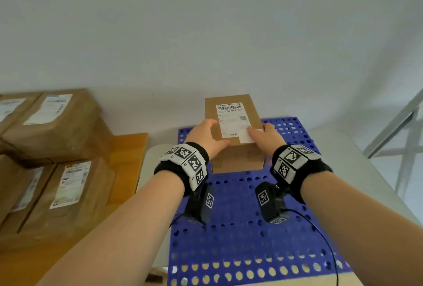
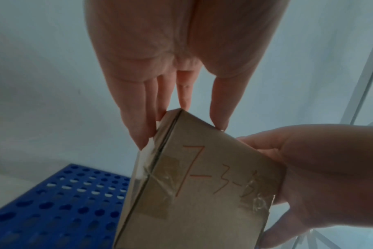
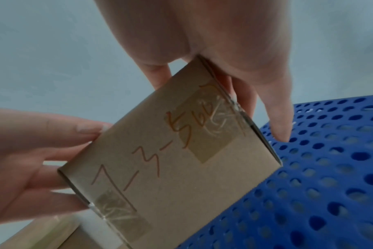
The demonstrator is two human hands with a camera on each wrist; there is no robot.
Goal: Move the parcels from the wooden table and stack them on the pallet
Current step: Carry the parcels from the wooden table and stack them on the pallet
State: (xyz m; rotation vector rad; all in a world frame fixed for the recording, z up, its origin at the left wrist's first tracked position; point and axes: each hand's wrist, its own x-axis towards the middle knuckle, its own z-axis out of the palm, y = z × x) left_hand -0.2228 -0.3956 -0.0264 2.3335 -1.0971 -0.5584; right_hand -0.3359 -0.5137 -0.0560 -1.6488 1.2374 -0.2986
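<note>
Backdrop: plain pale wall behind both hands; a metal frame stands off past the right hand.
Left hand (image 1: pixel 207 135): fingers curled round the parcel's (image 1: pixel 233 123) left edge — thumb on its top face.
Right hand (image 1: pixel 266 137): grasping the opposite edge, thumb resting on the white label (image 1: pixel 231 119).
Parcel position: clamped between the two palms, over the far part of the blue pallet (image 1: pixel 240 205); whether its base touches the perforated deck cannot be told.
Technique: judged best to lower it level and square to a pallet edge, leaving room nearer the wrists — release both sides together.
Count: one parcel in hand, none other seen on the pallet; four parcels (image 1: pixel 55 125) stacked on the wooden table (image 1: pixel 128 148), well left of the left hand.
</note>
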